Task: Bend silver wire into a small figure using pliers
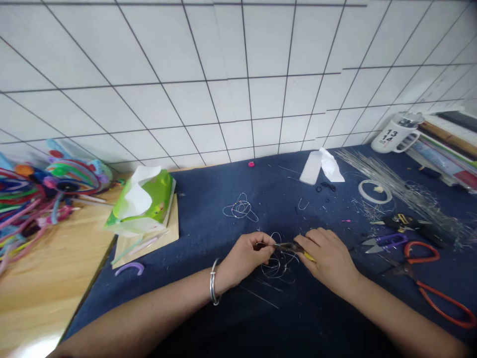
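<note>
Hands of the operator, seen from above: your left hand (248, 256) and right hand (330, 253) are apart, bridged by the pliers (288, 247). Your left forearm rises obliquely from the lower left, a silver bracelet (212, 282) at its wrist; the thumb and bent index finger pinch thin wire (276, 235) at the pliers' tip. Your right forearm enters from the lower right, its wrist nearly in line with the back of the hand, palm turned down, fingers curled about the yellow-sleeved handles. Whether the jaws are fully closed on the wire cannot be told. The wire lies at the tip of the pliers, with loose loops (278, 266) just on your side of them, over the dark blue cloth (201, 209). Beyond the pliers and to their left rests a beaded wire coil (241, 209); to their right lie purple-handled snips (395, 242) and red-handled scissors (404, 269).
</note>
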Demonstrator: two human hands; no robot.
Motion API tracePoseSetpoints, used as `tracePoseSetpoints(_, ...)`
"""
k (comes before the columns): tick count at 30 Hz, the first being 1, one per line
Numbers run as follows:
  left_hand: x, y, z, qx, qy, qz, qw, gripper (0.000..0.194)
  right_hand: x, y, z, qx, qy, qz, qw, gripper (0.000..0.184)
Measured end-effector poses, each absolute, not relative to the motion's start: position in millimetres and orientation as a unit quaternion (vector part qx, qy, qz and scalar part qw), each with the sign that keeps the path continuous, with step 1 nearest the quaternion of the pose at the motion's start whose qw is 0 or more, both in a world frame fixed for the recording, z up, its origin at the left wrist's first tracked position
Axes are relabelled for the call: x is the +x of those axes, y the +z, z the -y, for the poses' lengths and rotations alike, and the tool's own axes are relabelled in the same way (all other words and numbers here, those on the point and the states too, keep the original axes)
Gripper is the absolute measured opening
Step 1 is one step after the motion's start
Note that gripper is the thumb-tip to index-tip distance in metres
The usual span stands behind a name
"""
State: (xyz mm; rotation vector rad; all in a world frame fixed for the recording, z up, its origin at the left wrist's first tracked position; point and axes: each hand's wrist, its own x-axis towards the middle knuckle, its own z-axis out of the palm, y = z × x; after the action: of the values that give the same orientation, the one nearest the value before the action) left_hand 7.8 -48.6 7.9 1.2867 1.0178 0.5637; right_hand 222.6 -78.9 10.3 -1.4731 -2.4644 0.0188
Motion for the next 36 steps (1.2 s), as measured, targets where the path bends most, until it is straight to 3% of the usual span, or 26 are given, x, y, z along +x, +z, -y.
tracePoseSetpoints(36, 7.5, 2.0, 47.2, 0.598, 0.239, -0.457, 0.613, 0.013, 224.5, 14.7, 82.4, -0.504, -0.085, 0.857, 0.067, 0.023)
